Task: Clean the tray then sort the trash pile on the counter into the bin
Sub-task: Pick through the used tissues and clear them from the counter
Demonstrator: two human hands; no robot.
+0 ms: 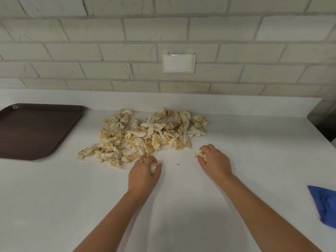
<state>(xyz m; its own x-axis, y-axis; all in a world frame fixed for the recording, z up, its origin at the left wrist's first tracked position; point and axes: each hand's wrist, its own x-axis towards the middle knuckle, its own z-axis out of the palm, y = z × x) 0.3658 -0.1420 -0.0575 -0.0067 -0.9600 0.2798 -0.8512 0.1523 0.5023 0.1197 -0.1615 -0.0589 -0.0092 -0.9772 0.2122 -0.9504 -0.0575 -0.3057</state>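
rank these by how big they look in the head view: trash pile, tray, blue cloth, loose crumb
1. trash pile and tray: look about alike, and the tray runs off the frame, so no ranking between them
2. blue cloth, also cut off at the edge
3. loose crumb, smallest

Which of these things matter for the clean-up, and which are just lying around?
Job: tray, trash pile, left hand and right hand each gripping a scrap, probably the blue cloth.
Lying about: covered wall plate, dark object at far right.
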